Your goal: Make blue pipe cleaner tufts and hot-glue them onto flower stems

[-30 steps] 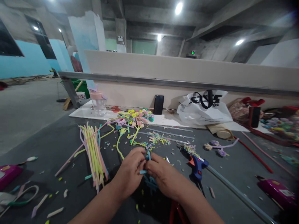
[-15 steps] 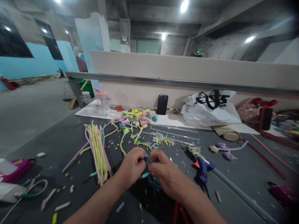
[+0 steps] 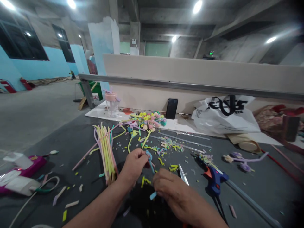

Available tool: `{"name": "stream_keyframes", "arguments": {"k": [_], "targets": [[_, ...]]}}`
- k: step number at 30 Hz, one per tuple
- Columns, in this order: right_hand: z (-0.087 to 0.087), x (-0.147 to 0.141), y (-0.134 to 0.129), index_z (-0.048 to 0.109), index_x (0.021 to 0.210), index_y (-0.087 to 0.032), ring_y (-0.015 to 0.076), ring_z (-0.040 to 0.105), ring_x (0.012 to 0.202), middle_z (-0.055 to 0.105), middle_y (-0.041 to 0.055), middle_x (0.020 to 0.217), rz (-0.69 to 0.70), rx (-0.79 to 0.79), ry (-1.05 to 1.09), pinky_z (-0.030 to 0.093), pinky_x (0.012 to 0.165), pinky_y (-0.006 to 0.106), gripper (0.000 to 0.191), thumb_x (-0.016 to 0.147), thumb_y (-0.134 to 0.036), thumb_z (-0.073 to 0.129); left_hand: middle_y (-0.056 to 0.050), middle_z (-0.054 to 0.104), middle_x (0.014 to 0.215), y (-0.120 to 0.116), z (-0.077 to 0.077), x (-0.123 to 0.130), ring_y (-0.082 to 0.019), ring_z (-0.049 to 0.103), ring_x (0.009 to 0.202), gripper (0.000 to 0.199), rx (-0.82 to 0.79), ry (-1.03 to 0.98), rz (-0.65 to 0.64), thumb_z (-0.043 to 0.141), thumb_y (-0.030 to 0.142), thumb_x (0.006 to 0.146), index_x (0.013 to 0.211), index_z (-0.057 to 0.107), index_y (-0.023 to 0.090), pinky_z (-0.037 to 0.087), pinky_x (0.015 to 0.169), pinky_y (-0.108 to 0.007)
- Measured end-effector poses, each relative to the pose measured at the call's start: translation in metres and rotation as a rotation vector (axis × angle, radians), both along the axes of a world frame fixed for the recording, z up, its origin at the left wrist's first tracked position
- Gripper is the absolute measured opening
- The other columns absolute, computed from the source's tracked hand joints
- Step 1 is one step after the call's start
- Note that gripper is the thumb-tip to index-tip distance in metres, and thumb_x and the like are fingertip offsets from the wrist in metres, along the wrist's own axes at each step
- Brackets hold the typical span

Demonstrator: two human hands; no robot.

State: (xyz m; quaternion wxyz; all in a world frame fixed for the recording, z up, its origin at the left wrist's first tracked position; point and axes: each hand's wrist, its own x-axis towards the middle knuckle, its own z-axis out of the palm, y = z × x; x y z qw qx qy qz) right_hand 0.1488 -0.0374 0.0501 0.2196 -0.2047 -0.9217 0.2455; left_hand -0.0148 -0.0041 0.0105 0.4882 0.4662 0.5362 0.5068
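While the left hand (image 3: 134, 165) pinches a fuzzy blue stem (image 3: 149, 155) above the middle of the worktop (image 3: 71, 142), its grip closed on a small soft curl, the stem's thin tail slants down toward the right hand (image 3: 169, 186). That hand's grip is bent shut on a blue strip (image 3: 153, 195), whose blunt, flat end pokes out below the fingers; they hide whether strip and stem join. Just beside it lies a tapered, shiny metal blade (image 3: 183, 175). Short yellow snippets (image 3: 174, 167) and fine pastel scraps (image 3: 169, 144) litter the matt dark surface. Left of the hands, long plush stems (image 3: 106, 153) form a loose bundle; beyond, fuzzy pompom flowers (image 3: 149, 119) are heaped. A blue plastic glue gun (image 3: 215, 180) lies to the right, and slim, clear rods (image 3: 185, 139) stretch behind. Farther back, a glossy black phone (image 3: 171, 108) stands near a crumpled white bag (image 3: 223, 117).
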Motion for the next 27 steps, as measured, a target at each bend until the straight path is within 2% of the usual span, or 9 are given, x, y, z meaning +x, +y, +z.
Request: {"name": "stream_keyframes", "arguments": {"k": [7,12,16,20,24,25,26,27], "targets": [[-0.004,0.007,0.000,0.044,0.079,-0.021,0.0166,0.047,0.074,0.052,0.0034,0.076,-0.041,0.043,0.022,0.042,0.064,0.028,0.021,0.084,-0.006,0.031,0.004,0.055,0.046,0.000,0.006,-0.003,-0.011,0.052,0.046,0.016,-0.028,-0.003,0.065,0.051,0.021,0.070,0.054,0.050,0.018,0.042,0.051,-0.023],[-0.007,0.014,-0.001,0.047,0.082,-0.022,0.0175,0.050,0.070,0.055,0.0039,0.075,-0.112,0.093,0.210,0.044,0.064,0.030,0.014,0.086,-0.012,0.038,0.002,0.060,0.050,0.002,0.007,-0.004,-0.013,0.057,0.051,0.015,-0.046,-0.013,0.028,0.051,0.024,0.069,0.055,0.052,0.018,0.042,0.054,-0.024],[-0.009,0.017,-0.004,0.049,0.083,-0.022,0.0178,0.053,0.069,0.056,0.0038,0.074,-0.154,0.071,0.372,0.044,0.070,0.034,0.013,0.089,-0.019,0.038,0.001,0.061,0.052,0.001,0.007,-0.002,-0.014,0.059,0.053,0.013,-0.070,-0.056,-0.026,0.052,0.027,0.068,0.059,0.051,0.018,0.044,0.056,-0.026],[-0.002,0.017,-0.009,0.050,0.083,-0.022,0.0172,0.054,0.070,0.056,0.0032,0.073,-0.161,-0.027,0.436,0.043,0.070,0.034,0.014,0.091,-0.025,0.039,-0.001,0.063,0.060,-0.002,0.008,-0.001,-0.014,0.061,0.059,0.015,-0.068,-0.094,-0.081,0.050,0.031,0.071,0.064,0.049,0.017,0.046,0.060,-0.027],[0.008,0.014,-0.010,0.058,0.078,-0.022,0.0157,0.054,0.071,0.058,0.0020,0.070,0.010,-0.214,0.245,0.043,0.066,0.029,0.022,0.089,-0.035,0.045,0.000,0.059,0.058,-0.003,0.012,-0.002,-0.014,0.057,0.057,0.016,-0.022,-0.039,-0.103,0.048,0.030,0.074,0.063,0.048,0.018,0.045,0.061,-0.027],[0.008,0.014,-0.008,0.060,0.077,-0.022,0.0154,0.055,0.071,0.058,0.0019,0.071,-0.004,-0.266,0.261,0.043,0.065,0.028,0.025,0.089,-0.038,0.045,0.001,0.058,0.058,-0.003,0.013,-0.003,-0.014,0.056,0.056,0.016,-0.003,-0.010,-0.108,0.049,0.029,0.074,0.062,0.048,0.018,0.044,0.060,-0.027],[0.007,0.013,-0.004,0.061,0.077,-0.022,0.0149,0.055,0.070,0.058,0.0019,0.072,-0.076,-0.321,0.316,0.043,0.063,0.027,0.027,0.089,-0.040,0.045,0.001,0.057,0.058,-0.003,0.014,-0.003,-0.014,0.055,0.056,0.016,0.017,0.022,-0.115,0.050,0.028,0.073,0.060,0.049,0.018,0.043,0.059,-0.026],[0.004,0.012,0.000,0.060,0.078,-0.021,0.0145,0.055,0.069,0.057,0.0016,0.073,-0.203,-0.365,0.401,0.042,0.061,0.026,0.027,0.088,-0.041,0.045,0.001,0.056,0.059,-0.003,0.015,-0.004,-0.014,0.054,0.058,0.015,0.033,0.048,-0.125,0.052,0.026,0.073,0.059,0.050,0.018,0.042,0.059,-0.026]]}}
